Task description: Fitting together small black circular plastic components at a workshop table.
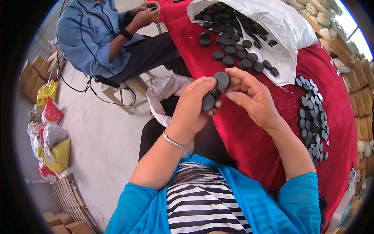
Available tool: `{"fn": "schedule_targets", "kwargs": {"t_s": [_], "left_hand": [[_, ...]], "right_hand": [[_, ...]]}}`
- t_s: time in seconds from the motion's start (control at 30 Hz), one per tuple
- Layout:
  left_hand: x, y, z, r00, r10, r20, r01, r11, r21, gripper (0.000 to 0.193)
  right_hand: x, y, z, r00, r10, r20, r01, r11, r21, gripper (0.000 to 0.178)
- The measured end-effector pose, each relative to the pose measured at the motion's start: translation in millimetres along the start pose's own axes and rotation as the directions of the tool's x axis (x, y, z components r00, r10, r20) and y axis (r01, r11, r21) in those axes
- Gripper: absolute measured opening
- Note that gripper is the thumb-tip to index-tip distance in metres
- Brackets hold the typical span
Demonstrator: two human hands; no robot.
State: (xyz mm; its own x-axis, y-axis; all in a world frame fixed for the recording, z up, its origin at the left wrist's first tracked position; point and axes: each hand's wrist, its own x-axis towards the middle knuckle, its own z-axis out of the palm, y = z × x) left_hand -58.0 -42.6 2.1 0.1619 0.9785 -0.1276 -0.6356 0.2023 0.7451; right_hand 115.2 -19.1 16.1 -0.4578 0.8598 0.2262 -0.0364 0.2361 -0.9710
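Note:
My left hand (193, 102) is closed around a few black round caps. The top black cap (222, 80) is pinched near the thumb tip, and a lower black cap (208, 102) shows against the fingers. My right hand (251, 97) is right beside the top cap, thumb and fingers curved and apart. Its index fingertip is at or very near the cap's edge; contact is hard to tell. Both hands are above the near left edge of the table with the red cloth (253, 138).
A white sack (286, 25) spills loose black caps (230, 50) over the table. More caps (313, 121) lie spread at right. An open bag (157, 111) stands by my knee. Left of the table, a seated person in a blue shirt (83, 43) handles a small dark thing. Boxes (364, 91) are stacked at right.

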Motion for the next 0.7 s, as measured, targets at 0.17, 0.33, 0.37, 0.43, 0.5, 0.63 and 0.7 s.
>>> {"fn": "schedule_targets", "kwargs": {"t_s": [0.17,0.33,0.37,0.43,0.5,0.63,0.7], "left_hand": [[-13,5,-18,0.976,-0.181,0.122,0.210,0.933,-0.293,0.023],[-24,9,-23,0.967,-0.171,0.187,0.228,0.911,-0.343,0.026],[-26,10,-23,0.973,-0.163,0.163,0.210,0.917,-0.338,0.029],[-31,13,-24,0.976,-0.170,0.140,0.207,0.921,-0.329,0.028],[-37,16,-25,0.978,-0.177,0.112,0.204,0.924,-0.323,0.027],[-44,17,-31,0.985,-0.158,0.068,0.170,0.951,-0.260,0.024],[-46,14,-37,0.987,-0.156,0.047,0.162,0.963,-0.217,0.023]], "right_hand": [[-1,-13,7,0.994,-0.013,0.105,0.019,0.998,-0.058,0.040],[2,-23,19,0.990,-0.001,0.140,0.010,0.998,-0.065,0.041],[3,-22,22,0.990,0.010,0.143,-0.003,0.999,-0.047,0.041],[4,-21,28,0.988,0.014,0.152,-0.010,1.000,-0.028,0.041],[5,-21,35,0.988,-0.022,0.152,0.025,0.999,-0.021,0.043],[9,-25,47,0.986,0.015,0.166,-0.002,0.997,-0.083,0.036],[15,-21,52,0.978,-0.028,0.204,0.081,0.963,-0.256,0.028]]}}
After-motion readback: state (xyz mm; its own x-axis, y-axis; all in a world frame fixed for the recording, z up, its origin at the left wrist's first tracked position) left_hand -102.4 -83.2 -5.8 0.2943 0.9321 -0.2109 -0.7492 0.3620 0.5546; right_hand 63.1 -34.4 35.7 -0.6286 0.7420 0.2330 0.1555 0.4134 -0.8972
